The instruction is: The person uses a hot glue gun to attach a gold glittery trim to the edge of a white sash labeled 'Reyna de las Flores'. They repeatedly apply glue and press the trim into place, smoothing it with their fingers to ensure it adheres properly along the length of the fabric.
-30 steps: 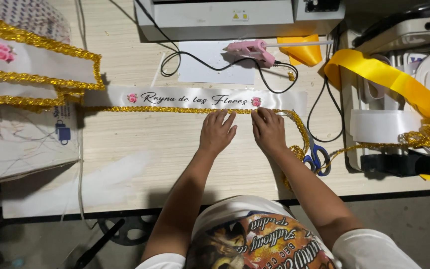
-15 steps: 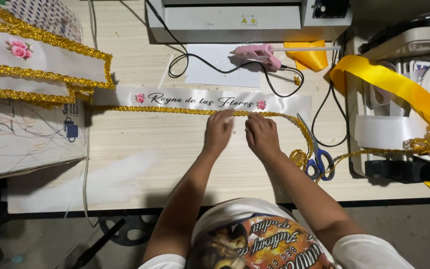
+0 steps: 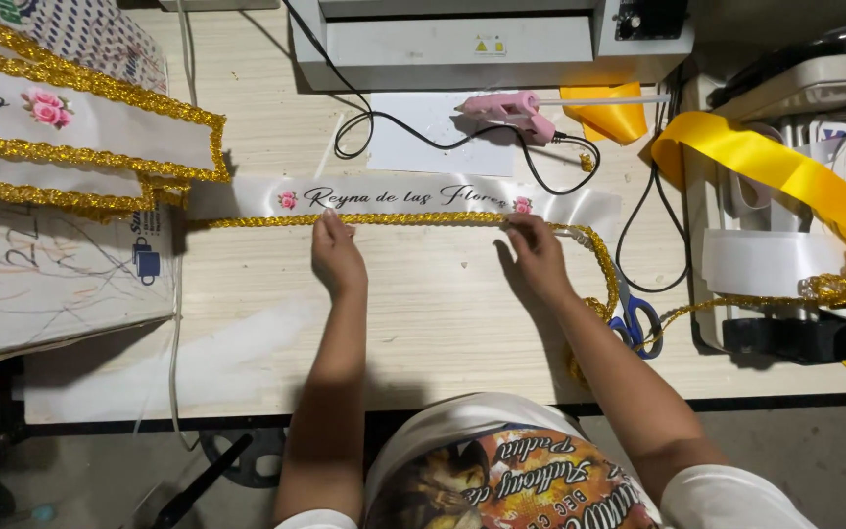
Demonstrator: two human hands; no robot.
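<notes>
Both your hands press flat on the gold braid trim [image 3: 413, 219] along the white sash [image 3: 413, 196] lower edge: left hand [image 3: 337, 257] mid-sash, right hand [image 3: 540, 257] near its right end, fingers extended, gripping nothing.

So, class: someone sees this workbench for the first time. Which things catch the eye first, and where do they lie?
The white sash with flower prints stretches across the table's middle, and the left hand and right hand press gold trim along its near edge. A bright yellow ribbon arcs at the right, and a pink glue gun lies behind the sash.
</notes>
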